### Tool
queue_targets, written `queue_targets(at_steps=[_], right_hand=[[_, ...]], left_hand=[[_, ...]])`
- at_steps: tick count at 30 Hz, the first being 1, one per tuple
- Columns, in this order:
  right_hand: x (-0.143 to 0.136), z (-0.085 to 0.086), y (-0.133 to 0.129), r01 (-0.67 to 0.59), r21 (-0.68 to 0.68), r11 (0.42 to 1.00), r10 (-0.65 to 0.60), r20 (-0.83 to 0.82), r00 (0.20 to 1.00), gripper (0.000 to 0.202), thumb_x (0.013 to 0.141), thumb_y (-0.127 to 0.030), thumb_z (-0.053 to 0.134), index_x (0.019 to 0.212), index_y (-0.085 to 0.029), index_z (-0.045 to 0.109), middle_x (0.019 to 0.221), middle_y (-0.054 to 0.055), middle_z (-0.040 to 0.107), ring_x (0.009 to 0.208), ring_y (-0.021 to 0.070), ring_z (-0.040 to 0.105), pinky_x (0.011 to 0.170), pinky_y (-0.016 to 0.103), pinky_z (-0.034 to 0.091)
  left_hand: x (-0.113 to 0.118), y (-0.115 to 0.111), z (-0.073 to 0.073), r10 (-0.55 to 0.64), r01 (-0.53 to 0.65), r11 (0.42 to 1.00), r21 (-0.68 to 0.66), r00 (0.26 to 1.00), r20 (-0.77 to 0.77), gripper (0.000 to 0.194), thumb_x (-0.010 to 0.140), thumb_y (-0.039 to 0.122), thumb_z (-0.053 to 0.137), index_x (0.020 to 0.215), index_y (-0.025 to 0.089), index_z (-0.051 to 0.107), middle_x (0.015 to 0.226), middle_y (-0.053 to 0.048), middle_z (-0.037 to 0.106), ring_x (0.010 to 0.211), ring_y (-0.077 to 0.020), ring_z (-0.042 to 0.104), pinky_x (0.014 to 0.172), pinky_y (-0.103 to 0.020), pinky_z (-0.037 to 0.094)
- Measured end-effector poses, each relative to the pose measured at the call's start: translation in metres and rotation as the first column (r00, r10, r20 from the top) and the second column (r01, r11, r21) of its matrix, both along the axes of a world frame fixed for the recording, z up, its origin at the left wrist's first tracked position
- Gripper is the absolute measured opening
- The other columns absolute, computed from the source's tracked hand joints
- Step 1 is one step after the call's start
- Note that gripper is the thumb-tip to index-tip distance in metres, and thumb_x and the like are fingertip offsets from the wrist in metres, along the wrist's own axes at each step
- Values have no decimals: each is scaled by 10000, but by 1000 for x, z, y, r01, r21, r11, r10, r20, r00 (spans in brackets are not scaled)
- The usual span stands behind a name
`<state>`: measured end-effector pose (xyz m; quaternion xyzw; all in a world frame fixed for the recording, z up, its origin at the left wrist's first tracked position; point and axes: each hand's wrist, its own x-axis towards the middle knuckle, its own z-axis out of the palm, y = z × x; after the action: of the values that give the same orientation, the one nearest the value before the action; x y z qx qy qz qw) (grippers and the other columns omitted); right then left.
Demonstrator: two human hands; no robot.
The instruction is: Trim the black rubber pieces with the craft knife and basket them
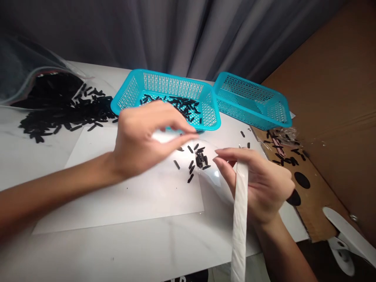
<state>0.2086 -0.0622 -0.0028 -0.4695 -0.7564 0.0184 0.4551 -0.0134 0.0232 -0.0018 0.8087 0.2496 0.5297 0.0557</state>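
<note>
Dozens of black pieces (199, 158) between two hands

The pieces are small, slim and longer than wide, lying at mixed angles. One loose cluster sits between the hands, at the right edge of the white sheet (117, 203); more lie in the left basket (217, 113) and in a dense pile (70, 113) by the mouth of a clear bag (17, 74). The left hand (141, 137) hovers over the sheet, thumb and finger of its grip nearly together; blur hides whether a piece is caught there. The right hand (261, 180), near the cluster, has a narrow gap in its grip, and a white strip (240, 219) passes in front of it.

A band of surface (141, 254) runs between the sheet and the near edge. The left basket and the right basket (249, 119) line the far side, before the curtain (132, 35). On the right, cardboard (317, 207) carries further pieces.
</note>
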Motion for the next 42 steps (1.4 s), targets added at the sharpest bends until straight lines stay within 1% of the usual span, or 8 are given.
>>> queue_targets(at_steps=[3, 6, 8, 11, 13, 18, 25, 42], right_hand=[[0, -2, 2, 46, -92, 995, -50, -39, 998, 143, 884, -168, 728, 1008, -239, 720, 866, 6, 780, 692, 142, 720, 663, 283, 575], [1, -2, 3, 35, -151, 988, -47, -73, 996, 125, 908, -220, 697, 1031, -232, 718, 838, 18, 773, 722, 167, 732, 676, 307, 583], [2, -2, 3, 26, -154, 988, -40, -85, 996, 131, 922, -258, 675, 1041, -230, 722, 829, 27, 771, 736, 179, 735, 670, 315, 582], [4, -1, 3, 29, -150, 988, -42, -87, 995, 145, 938, -293, 649, 1039, -229, 731, 813, 29, 765, 725, 178, 730, 651, 306, 577], [5, -2, 3, 46, -174, 984, -60, -75, 995, 147, 943, -306, 646, 1038, -235, 732, 809, 27, 764, 722, 179, 732, 655, 308, 580], [3, -2, 7, 65, -240, 969, -69, -6, 998, 113, 938, -292, 669, 1020, -232, 719, 834, 24, 780, 695, 164, 731, 669, 293, 584], [-2, 3, 4, -150, -326, 934, 161, 8, 987, 65, 900, -206, 720, 961, -213, 741, 808, 10, 772, 677, 146, 714, 668, 274, 577], [0, 5, 0, -88, -262, 961, 44, -170, 984, 101, 850, -141, 756, 865, -241, 751, 751, -27, 771, 586, 118, 682, 566, 227, 564]], left_hand=[[-15, 35, -15, 141, -136, 990, 45, 974, -175, 98, 925, 238, 675, 979, 220, 754, 918, -56, 773, 827, -229, 693, 754, -395, 534], [-20, 43, -20, 179, -152, 982, 114, 945, -273, 199, 928, 243, 650, 1101, 194, 733, 1045, -99, 753, 948, -277, 671, 828, -438, 509], [-16, 32, -18, 44, 17, 988, 156, 924, -381, 154, 943, 261, 628, 1035, 195, 733, 1013, -84, 745, 920, -259, 659, 801, -410, 500], [-7, 14, -17, -298, 339, 937, -80, 664, -686, 156, 972, 278, 587, 973, 191, 717, 960, -54, 726, 866, -224, 648, 725, -356, 487], [-4, 10, -21, -379, 380, 909, -173, 577, -723, 147, 963, 243, 589, 868, 198, 692, 879, -26, 706, 782, -197, 626, 667, -330, 454], [-4, 11, -24, -402, 334, 914, -228, 688, -604, 127, 980, 170, 569, 908, 179, 673, 833, -18, 715, 762, -173, 635, 670, -300, 448], [4, -11, -8, -384, 349, 922, -167, 879, -283, 77, 963, 232, 660, 912, 175, 655, 808, -7, 744, 723, -118, 681, 675, -230, 497], [7, -14, -1, -350, 330, 933, -141, 924, -153, 39, 924, 213, 712, 900, 219, 682, 832, -18, 777, 772, -164, 716, 717, -315, 557]])
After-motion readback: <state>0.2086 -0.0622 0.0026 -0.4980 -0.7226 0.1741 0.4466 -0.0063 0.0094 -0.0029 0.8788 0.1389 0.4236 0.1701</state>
